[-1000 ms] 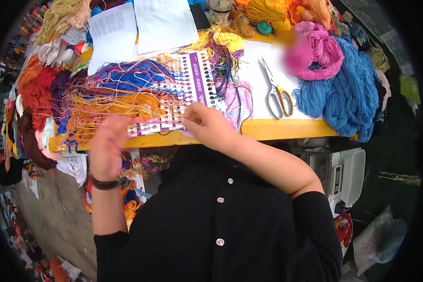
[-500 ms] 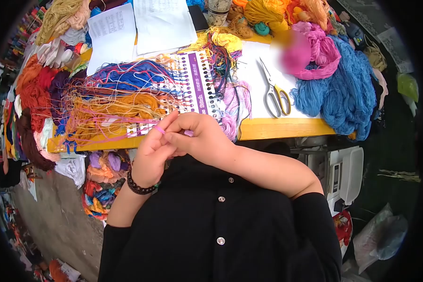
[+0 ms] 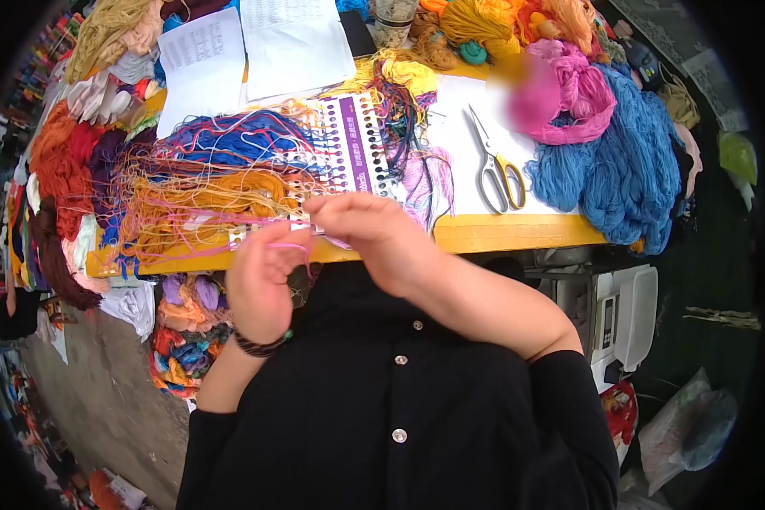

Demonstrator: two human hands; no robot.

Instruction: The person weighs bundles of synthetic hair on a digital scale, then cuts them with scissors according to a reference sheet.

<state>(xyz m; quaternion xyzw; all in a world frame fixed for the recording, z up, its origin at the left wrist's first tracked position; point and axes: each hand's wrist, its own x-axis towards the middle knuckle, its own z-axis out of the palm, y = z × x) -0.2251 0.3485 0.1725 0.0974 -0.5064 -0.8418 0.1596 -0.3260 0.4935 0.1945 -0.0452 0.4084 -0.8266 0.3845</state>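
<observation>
Pink thread point(image 3: 287, 246) crosses my left hand point(image 3: 262, 285), which is curled around it with a dark beaded bracelet at the wrist. The strand runs left over the table edge toward bundles of orange thread point(image 3: 229, 189). My right hand point(image 3: 372, 234) is raised just right of the left one, its fingers pressed together; what their tips hold, if anything, is hidden. Behind the hands lies a punched card point(image 3: 354, 146) with a purple printed strip and threads through its holes. Blue thread point(image 3: 246, 140) is spread over the card's left side.
Scissors point(image 3: 495, 166) with grey and yellow handles lie on white paper point(image 3: 455, 110). Blue skeins point(image 3: 629, 161) and pink skeins point(image 3: 574, 93) pile up at right. Printed sheets point(image 3: 293, 42) and a jar point(image 3: 393, 24) stand at the back. Red skeins point(image 3: 59, 161) hang at left.
My hands, which were together, have moved apart. The left dropped slightly down and left, while the right rose a little with its fingers straighter. Pink thread now shows across the left hand.
</observation>
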